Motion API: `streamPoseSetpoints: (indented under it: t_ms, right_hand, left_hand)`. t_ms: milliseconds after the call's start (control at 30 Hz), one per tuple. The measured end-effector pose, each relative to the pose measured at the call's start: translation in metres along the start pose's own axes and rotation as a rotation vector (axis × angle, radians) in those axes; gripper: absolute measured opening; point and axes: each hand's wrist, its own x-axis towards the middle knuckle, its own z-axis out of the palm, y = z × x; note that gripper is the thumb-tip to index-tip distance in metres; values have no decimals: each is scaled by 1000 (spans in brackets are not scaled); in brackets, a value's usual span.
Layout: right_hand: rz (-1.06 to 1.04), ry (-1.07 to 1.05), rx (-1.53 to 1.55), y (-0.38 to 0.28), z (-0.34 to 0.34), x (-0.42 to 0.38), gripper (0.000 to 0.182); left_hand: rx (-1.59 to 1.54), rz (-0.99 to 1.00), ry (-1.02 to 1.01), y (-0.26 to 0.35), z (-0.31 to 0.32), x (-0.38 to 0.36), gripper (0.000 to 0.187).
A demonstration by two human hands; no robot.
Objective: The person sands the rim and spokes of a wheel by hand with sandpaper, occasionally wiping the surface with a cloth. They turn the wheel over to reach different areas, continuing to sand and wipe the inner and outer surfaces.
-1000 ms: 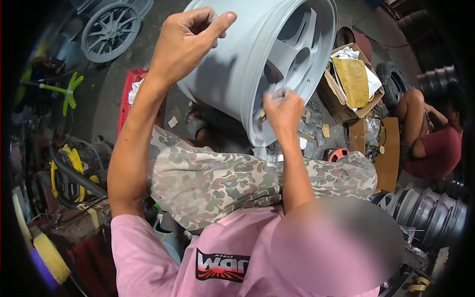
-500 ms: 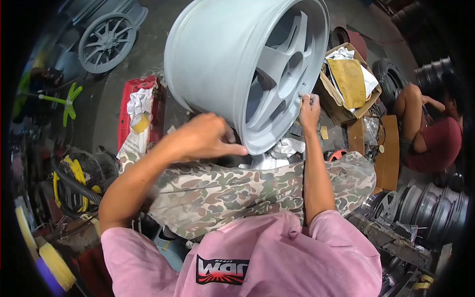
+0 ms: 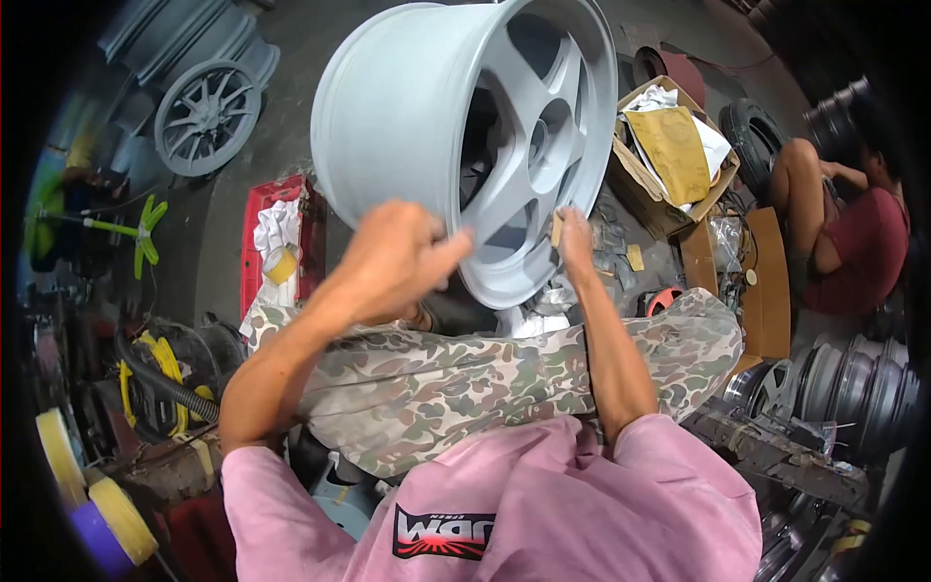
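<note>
A large light-grey wheel rim (image 3: 388,116) is tilted in front of my knees, its spoked face turned to the right. My left hand (image 3: 393,257) is at the near edge of the rim, thumb along the front lip and fingers curled by the barrel; motion blurs it somewhat. On the right, my right hand (image 3: 575,241) pinches a small tan piece, which looks like folded sandpaper (image 3: 557,229), against the inside of the front lip. White crumpled paper (image 3: 533,322) lies under the rim.
A red crate (image 3: 254,218) with paper and a tape roll stands left. At right is a cardboard box (image 3: 645,199) of papers, and beyond it a co-worker in a red shirt (image 3: 868,257) sits. More wheels (image 3: 208,116) lie at far left; stacked rims (image 3: 844,388) are at lower right.
The rim has turned, its spokes now at a different angle, and it appears slightly further left. My left hand has risen along the lip; my right hand has shifted left and slightly down.
</note>
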Motion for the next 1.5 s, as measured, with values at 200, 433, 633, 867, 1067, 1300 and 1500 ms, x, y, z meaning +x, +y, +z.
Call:
streamPoseSetpoints:
  t_ms: [200,433,633,867,1067,1300,1500]
  right_hand:
    - [13,-329,-193,-103,-11,-84,27]
    - [-698,-360,-653,-146,-49,-38,24]
    - [-727,-476,-834,-146,-39,-21,26]
    - [-550,-589,-484,-158,-51,-39,24]
    - [-311,-147,-254,-130,-37,-58,18]
    - [-287,33,-159,-109,39,-130,24]
    - [-522,151,-343,-131,56,-111,24]
  left_hand:
    - [158,279,305,17,-42,52,48]
    - [89,268,214,15,-51,44,38]
    - [54,279,207,15,-50,44,37]
    - [65,298,197,16,-51,44,37]
    - [7,301,196,15,-50,43,37]
    - [30,314,206,12,-48,44,37]
    - [20,362,235,9,-45,45,37]
